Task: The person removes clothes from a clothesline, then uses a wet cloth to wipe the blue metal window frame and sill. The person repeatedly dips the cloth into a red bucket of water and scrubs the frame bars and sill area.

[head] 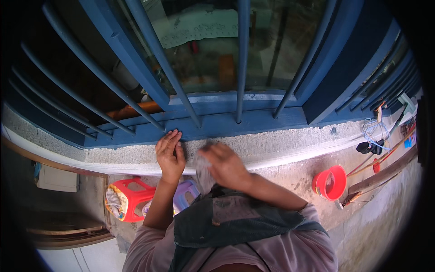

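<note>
My left hand (170,154) rests with its fingertips on the edge of the blue window sill rail (217,127), near the foot of a blue bar. To its right, my right hand (226,165) is blurred and closed on a greyish cloth (204,173), which hangs down towards my apron. That hand is over the rough stone ledge (272,142) below the blue frame. What the cloth touches under the fingers cannot be made out. Blue bars (241,68) stand in front of the glass pane.
Below the ledge stand a red plastic stool (139,195) with a cloth on it and a purple stool (186,194). A red bucket (319,183) is on the floor at right. Blue hangers (373,131) hang by the far bars, with poles and a wooden beam (380,173) beneath.
</note>
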A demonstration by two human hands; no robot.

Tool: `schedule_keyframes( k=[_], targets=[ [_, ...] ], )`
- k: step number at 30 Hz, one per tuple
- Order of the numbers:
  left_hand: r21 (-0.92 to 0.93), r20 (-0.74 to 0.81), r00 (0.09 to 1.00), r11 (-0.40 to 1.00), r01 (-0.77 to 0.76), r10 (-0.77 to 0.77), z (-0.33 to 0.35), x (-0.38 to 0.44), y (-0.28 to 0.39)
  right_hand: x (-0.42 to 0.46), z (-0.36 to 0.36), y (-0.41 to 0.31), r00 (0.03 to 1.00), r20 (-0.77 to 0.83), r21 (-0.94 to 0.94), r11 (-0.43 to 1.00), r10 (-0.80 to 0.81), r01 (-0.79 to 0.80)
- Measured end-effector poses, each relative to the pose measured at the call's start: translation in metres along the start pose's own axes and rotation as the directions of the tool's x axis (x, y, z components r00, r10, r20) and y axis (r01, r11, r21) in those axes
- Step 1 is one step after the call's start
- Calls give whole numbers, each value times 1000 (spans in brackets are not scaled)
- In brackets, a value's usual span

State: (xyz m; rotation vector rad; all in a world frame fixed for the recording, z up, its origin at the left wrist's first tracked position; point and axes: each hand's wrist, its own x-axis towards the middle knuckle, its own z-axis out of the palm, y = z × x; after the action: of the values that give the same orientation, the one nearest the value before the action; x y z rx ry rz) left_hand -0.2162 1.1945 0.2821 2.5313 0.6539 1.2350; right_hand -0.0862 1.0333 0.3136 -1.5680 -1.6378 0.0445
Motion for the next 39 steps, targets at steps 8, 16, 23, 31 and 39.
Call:
schedule_keyframes(
  k=[8,16,23,31,39],
  targets=[
    [5,-9,1000,1000,-11,11,2,1,7,55,9,43,968,-239,-228,964,78,-135],
    [11,-9,1000,1000,-12,12,3,-4,-1,62,-3,70,998,43,-218,974,-50,58],
    [-30,47,999,999,-22,23,-5,1,0,23,-43,39,923,375,400,913,-84,-79],
    [-634,481,823,529,565,-302,-22,-14,64,-11,-5,48,853,438,784,345,284,-517],
    [-545,543,712,458,703,-446,-9,-33,51,-25,-23,18,831,437,567,611,345,-552]
  ],
)
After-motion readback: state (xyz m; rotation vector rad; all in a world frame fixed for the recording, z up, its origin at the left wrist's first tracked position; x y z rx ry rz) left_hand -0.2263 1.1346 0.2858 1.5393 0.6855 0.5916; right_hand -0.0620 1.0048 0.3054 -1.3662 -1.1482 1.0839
